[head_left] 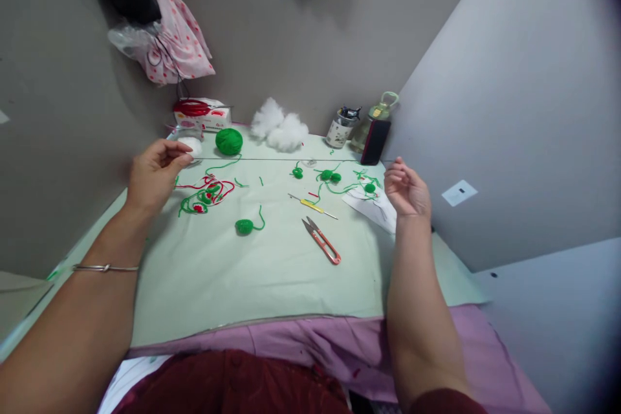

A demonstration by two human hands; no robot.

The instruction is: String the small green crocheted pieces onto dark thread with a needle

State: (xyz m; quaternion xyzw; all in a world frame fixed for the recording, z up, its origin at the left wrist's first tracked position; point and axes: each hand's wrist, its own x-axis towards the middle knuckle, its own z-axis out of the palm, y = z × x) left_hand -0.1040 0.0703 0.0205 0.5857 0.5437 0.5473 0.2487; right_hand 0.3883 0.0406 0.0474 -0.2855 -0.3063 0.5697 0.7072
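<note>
Well, the left hand (154, 174) pinches a thin dark thread (272, 160) in its fingertips, and the right hand (407, 189) grips it too, the thread stretched straight between them; nearer the body than both grips lie scissors (319, 241) and a green ball (244, 227).

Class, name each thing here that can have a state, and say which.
Dark thread: stretched straight
Left hand: pinching dark thread
Right hand: curled closed
Thread snips: open
Yellow-handled crochet hook: lying flat
Green yarn ball: wound
Red and green yarn: tangled
Smartphone: propped up
</note>
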